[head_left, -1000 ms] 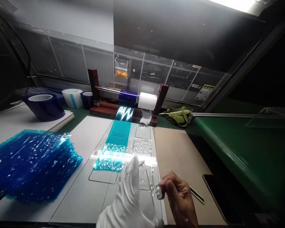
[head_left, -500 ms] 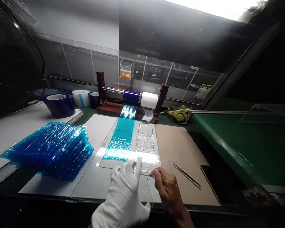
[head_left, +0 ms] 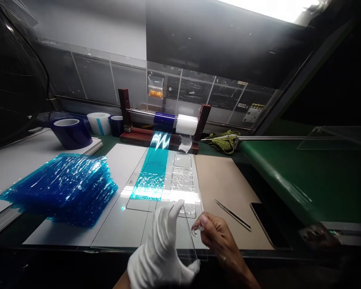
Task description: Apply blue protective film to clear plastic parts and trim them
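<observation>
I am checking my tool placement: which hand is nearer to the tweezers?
Right. The bare right hand is just below and left of the tweezers in the picture; the gloved left hand is farther left.

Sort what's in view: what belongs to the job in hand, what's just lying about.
Likely the job:
clear pane, in the gloved left hand
clear curled piece, in the right hand
blue film strip
blue roll

Apparently just lying about:
phone
green dotted pouch
bag of orange pieces

Your light pours from a blown-out lamp [head_left: 273, 8] overhead, laying a white band of glare across the teal strip [head_left: 153, 172]; your view's side edges stretch and sink into darkness.
</observation>
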`<state>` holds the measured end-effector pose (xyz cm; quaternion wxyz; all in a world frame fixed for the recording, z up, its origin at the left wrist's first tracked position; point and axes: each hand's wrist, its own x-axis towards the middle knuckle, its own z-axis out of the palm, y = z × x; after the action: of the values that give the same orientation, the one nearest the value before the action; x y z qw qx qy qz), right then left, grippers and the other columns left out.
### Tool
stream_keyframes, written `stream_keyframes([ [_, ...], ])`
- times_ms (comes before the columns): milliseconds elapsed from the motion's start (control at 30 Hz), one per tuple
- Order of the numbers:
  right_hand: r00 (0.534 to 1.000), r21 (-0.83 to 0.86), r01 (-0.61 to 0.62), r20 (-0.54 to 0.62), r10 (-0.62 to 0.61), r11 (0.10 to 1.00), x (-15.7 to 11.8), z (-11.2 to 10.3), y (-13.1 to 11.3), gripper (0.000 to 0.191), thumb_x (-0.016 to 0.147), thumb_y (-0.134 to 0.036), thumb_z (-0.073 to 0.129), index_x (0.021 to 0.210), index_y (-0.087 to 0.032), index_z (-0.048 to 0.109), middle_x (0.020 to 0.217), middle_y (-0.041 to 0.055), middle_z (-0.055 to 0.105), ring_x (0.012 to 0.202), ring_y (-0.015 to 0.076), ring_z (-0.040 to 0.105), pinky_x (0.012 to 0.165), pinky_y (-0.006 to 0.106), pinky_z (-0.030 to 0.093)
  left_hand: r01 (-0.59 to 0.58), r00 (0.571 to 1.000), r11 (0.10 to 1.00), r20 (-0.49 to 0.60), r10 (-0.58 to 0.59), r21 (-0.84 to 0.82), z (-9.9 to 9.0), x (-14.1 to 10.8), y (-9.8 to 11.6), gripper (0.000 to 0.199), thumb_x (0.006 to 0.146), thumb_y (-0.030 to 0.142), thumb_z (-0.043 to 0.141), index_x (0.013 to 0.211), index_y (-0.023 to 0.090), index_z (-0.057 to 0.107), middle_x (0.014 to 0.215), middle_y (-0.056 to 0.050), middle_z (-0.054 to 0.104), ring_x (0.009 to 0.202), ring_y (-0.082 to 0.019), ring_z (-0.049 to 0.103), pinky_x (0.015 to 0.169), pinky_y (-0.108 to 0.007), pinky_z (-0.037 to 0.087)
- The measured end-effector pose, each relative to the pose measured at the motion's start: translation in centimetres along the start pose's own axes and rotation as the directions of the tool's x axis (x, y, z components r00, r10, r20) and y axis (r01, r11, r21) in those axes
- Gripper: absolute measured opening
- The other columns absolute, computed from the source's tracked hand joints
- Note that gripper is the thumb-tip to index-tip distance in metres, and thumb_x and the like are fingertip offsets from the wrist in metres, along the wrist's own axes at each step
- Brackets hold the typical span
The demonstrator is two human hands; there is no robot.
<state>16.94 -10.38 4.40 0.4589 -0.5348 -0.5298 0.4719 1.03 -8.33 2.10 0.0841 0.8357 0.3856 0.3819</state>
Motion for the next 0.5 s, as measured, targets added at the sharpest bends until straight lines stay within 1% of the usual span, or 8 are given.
stream_keyframes([
  [67, 0.995, 0.159, -0.075, 0.073, 0.064, 0.984, 0.1, -0.3, 0.0, 0.046, 0.090, -0.057, 0.043, 0.071, -0.017, 0.056, 0.043, -0.0110, 0.025, 0.039, 0.0057, 0.017, 0.042, 0.022, 0.015, -0.031, 0.996, 0.988, -0.082, 0.018, -0.154, 0.9, -0.7, -0.2, 0.111, 0.057, 0.032, 0.064, 0.146, 0.010, 0.002, 0.139, -0.019, 0.036, 0.130, -0.032, 0.039, 0.102, -0.041, 0.043],
  [100, 0.994, 0.162, -0.085, 0.081, 0.072, 0.983, 0.2, -0.4, 0.0, 0.047, 0.089, -0.058, 0.042, 0.070, -0.017, 0.055, 0.042, -0.0111, 0.025, 0.038, 0.0058, 0.017, 0.042, 0.022, 0.015, -0.038, 0.995, 0.984, -0.100, 0.021, -0.172, 1.2, -0.8, -0.1, 0.109, 0.058, 0.033, 0.063, 0.146, 0.008, 0.003, 0.138, -0.020, 0.036, 0.129, -0.032, 0.040, 0.102, -0.040, 0.043],
  [167, 0.999, -0.016, -0.041, 0.001, 0.041, 0.999, 0.1, -0.3, 0.0, 0.050, 0.091, -0.058, 0.036, 0.069, -0.018, 0.055, 0.041, -0.0102, 0.026, 0.037, 0.0069, 0.019, 0.042, 0.023, 0.016, 0.010, 0.995, 0.998, -0.098, -0.016, -0.066, 1.4, -0.4, 0.6, 0.106, 0.059, 0.034, 0.062, 0.146, 0.007, 0.007, 0.135, -0.021, 0.040, 0.126, -0.033, 0.043, 0.102, -0.044, 0.042],
  [267, 0.971, -0.441, 0.034, -0.198, -0.134, 0.897, -0.3, 0.7, 0.1, 0.045, 0.092, -0.050, 0.038, 0.066, -0.018, 0.056, 0.047, -0.0041, 0.038, 0.042, 0.0095, 0.030, 0.047, 0.026, 0.017, 0.115, 0.977, 0.943, 0.138, -0.165, 0.313, 0.2, 1.2, 2.1, 0.096, 0.057, 0.041, 0.062, 0.141, 0.007, 0.031, 0.121, -0.021, 0.053, 0.105, -0.037, 0.053, 0.089, -0.054, 0.042],
  [333, 0.934, -0.666, 0.048, -0.234, -0.270, 0.744, -0.6, 1.7, 0.4, 0.041, 0.092, -0.040, 0.038, 0.064, -0.018, 0.058, 0.050, 0.0006, 0.046, 0.046, 0.0114, 0.035, 0.051, 0.028, 0.016, 0.117, 0.900, 0.856, 0.311, -0.306, 0.504, -0.8, 2.3, 2.8, 0.090, 0.054, 0.047, 0.061, 0.132, 0.004, 0.046, 0.108, -0.022, 0.058, 0.089, -0.037, 0.056, 0.077, -0.054, 0.042],
  [400, 0.925, -0.774, 0.045, -0.206, -0.319, 0.631, -0.8, 2.4, 0.8, 0.041, 0.093, -0.033, 0.033, 0.066, -0.017, 0.059, 0.051, 0.0025, 0.049, 0.046, 0.0126, 0.039, 0.052, 0.030, 0.016, 0.104, 0.855, 0.830, 0.377, -0.356, 0.549, -1.3, 2.5, 2.8, 0.091, 0.054, 0.049, 0.059, 0.130, 0.000, 0.049, 0.106, -0.024, 0.059, 0.084, -0.037, 0.056, 0.074, -0.052, 0.041],
  [433, 0.935, -0.781, 0.043, -0.188, -0.301, 0.623, -0.8, 2.5, 1.0, 0.041, 0.094, -0.031, 0.031, 0.068, -0.017, 0.059, 0.052, 0.0029, 0.051, 0.047, 0.0128, 0.041, 0.052, 0.029, 0.018, 0.115, 0.860, 0.843, 0.372, -0.350, 0.526, -1.3, 2.3, 2.5, 0.092, 0.054, 0.048, 0.059, 0.131, -0.001, 0.048, 0.109, -0.025, 0.058, 0.088, -0.038, 0.056, 0.078, -0.052, 0.040],
  [500, 0.968, -0.705, 0.037, -0.152, -0.202, 0.709, -0.9, 1.9, 1.4, 0.041, 0.096, -0.032, 0.032, 0.070, -0.017, 0.060, 0.054, 0.0019, 0.053, 0.049, 0.0121, 0.045, 0.053, 0.026, 0.024, 0.122, 0.894, 0.893, 0.344, -0.289, 0.434, -0.8, 1.3, 1.7, 0.092, 0.053, 0.044, 0.059, 0.133, 0.001, 0.046, 0.118, -0.025, 0.055, 0.097, -0.037, 0.054, 0.086, -0.050, 0.039],
])
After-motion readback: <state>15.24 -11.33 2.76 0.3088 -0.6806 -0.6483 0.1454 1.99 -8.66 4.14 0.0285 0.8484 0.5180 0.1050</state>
